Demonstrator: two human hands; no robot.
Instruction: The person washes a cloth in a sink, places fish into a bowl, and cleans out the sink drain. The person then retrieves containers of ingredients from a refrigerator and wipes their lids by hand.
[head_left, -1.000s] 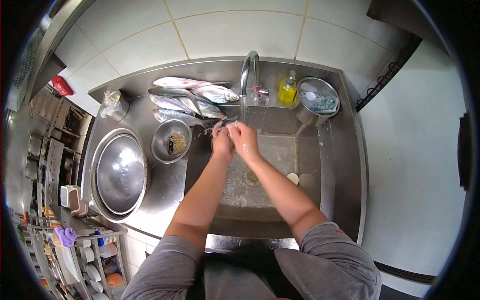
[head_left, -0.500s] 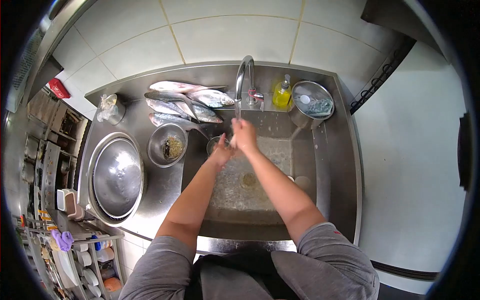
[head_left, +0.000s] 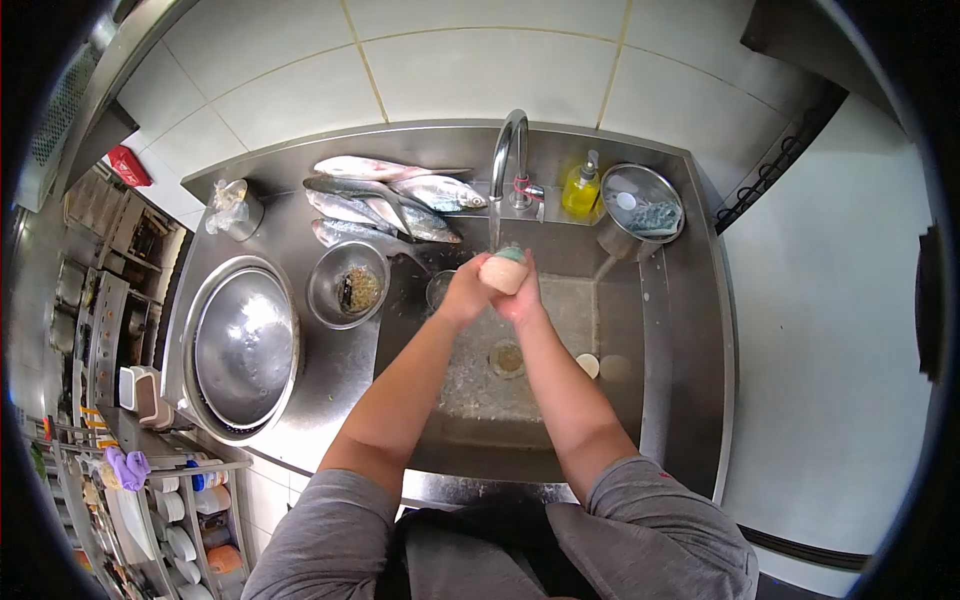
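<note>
Under the running faucet, my two hands are together around a rounded pale-peach thing with a green top, which looks like a scouring sponge. My left hand presses against its left side. My right hand wraps its right side and underside, with some fingers hidden behind it. Water runs down just above the sponge. A clear bowl sits in the sink beside my left hand, partly hidden by it.
Several whole fish lie on the counter behind the sink. Left are a small metal bowl with chopped bits, a large basin and a can. Yellow soap and a metal pot stand right. A white disc lies in the sink.
The sponge has come into view between my hands. My hands were apart at the stream; they now meet around it, slightly lower and further right. The camera view has shifted slightly.
</note>
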